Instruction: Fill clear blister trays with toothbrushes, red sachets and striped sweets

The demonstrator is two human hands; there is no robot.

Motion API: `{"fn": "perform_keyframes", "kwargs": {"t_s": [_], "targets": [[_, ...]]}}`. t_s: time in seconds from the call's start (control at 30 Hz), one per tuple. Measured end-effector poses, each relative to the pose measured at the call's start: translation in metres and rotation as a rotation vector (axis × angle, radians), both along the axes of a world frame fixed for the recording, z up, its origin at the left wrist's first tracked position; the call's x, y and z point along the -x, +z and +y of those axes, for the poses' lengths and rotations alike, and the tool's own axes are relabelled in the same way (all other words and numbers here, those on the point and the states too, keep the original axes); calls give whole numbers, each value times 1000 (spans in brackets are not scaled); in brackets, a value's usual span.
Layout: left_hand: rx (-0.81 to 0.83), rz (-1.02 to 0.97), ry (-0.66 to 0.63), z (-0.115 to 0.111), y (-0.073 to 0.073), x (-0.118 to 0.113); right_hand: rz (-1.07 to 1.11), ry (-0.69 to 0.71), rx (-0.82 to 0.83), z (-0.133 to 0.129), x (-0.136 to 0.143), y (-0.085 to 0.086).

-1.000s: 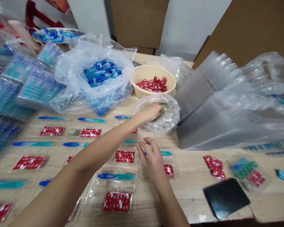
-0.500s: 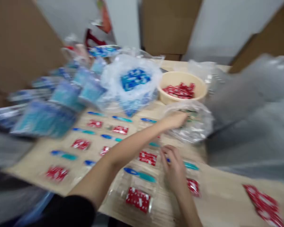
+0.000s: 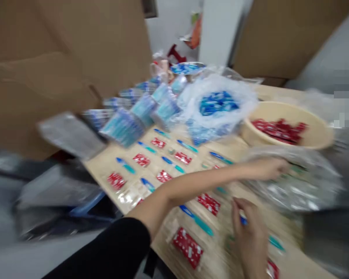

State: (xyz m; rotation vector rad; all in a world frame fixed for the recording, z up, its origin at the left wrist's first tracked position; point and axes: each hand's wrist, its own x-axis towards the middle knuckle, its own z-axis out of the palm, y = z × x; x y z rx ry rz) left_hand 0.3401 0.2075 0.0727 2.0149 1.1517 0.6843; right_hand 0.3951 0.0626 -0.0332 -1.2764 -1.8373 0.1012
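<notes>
A wooden table (image 3: 99, 162) bears an open plastic bag (image 3: 221, 83) of blue pieces and a cream basin (image 3: 318, 128) holding red sachets. In front of the basin sits a clear plastic bag (image 3: 305, 197); the left hand (image 3: 272, 169) is at its mouth, and I cannot tell whether it holds anything. The right hand (image 3: 251, 232), fingers in a narrow curl, is over 1 blue-and-teal plastic tool (image 3: 276, 243); blur hides any grip. Nearby lies 1 white-marked red sachet (image 3: 189, 248).
</notes>
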Motion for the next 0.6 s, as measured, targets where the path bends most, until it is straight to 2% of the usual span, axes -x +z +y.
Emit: {"fn": "perform_keyframes", "kwargs": {"t_s": [0.07,0.2,0.27,0.33,0.37,0.4,0.47,0.53,0.6], "targets": [[38,-186,-108,-7,-4,7,-13,-39,11,-3,8,8],[260,-469,-260,-21,-4,26,29,-117,97,-6,9,13],[589,-807,-268,-33,2,43,48,-130,126,-9,9,14],[763,-948,-287,-47,12,59,57,-125,146,-12,10,14],[775,-957,-300,-55,16,66,57,-117,155,-12,11,14],[736,-948,-311,-63,21,71,56,-114,157,-13,11,15],[540,-903,-360,-81,30,80,53,-121,149,-13,11,14],[271,-824,-491,-100,37,89,66,-139,140,-11,10,13],[77,-732,-663,-119,42,100,83,-157,127,-10,10,11]]}}
